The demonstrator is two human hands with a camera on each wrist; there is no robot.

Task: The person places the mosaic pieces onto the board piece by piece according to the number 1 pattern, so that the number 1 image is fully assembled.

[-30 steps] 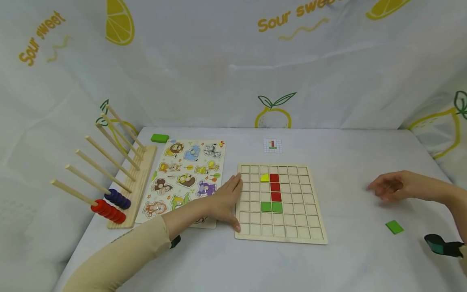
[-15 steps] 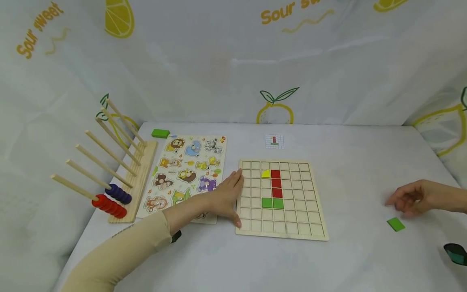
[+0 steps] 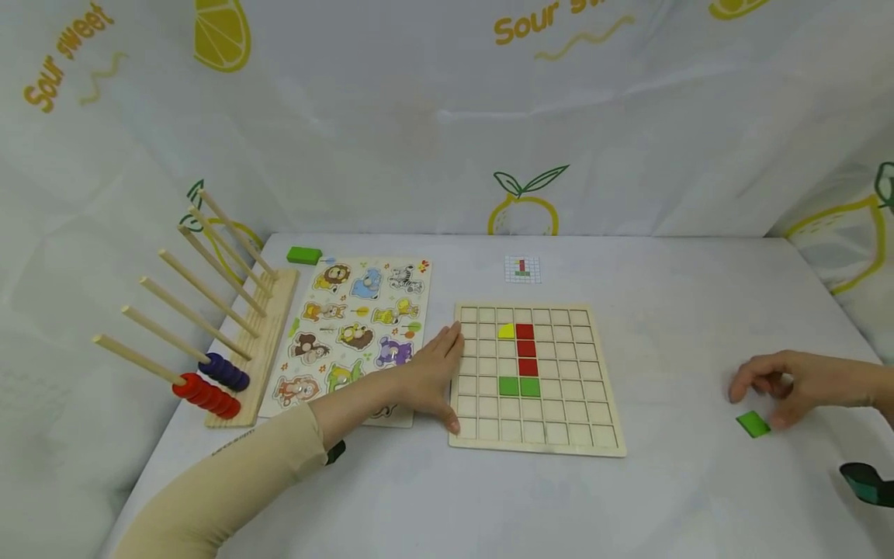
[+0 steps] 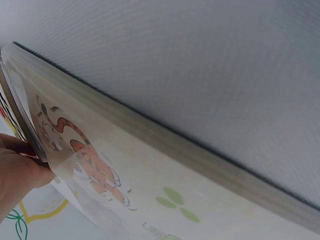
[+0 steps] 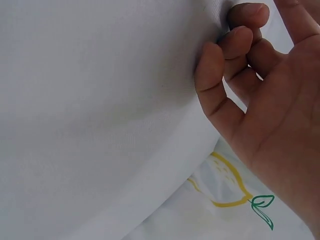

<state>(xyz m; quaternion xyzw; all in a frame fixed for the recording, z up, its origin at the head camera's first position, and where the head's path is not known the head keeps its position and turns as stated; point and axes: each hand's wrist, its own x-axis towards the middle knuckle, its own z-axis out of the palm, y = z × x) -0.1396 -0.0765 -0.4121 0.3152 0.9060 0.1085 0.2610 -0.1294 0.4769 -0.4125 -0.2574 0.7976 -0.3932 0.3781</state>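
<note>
A wooden grid board lies mid-table with three red square tiles, two green square tiles and a yellow rounded tile in its cells. My left hand rests against the board's left edge, thumb and fingers spread. At the right, my right hand is over the tabletop beside a loose green tile. Its thumb is at the tile's right corner, seemingly touching it, while the index finger is bent above the far side. The right wrist view shows the bent fingers but not the tile.
An animal puzzle board lies left of the grid board, under the left forearm. Farther left stands a wooden peg rack with red and blue rings. A green block and a small printed grid card lie at the back.
My right hand has moved right and toward me, from beyond the loose green tile to beside it, thumb now at its corner. The left hand stays against the board.
</note>
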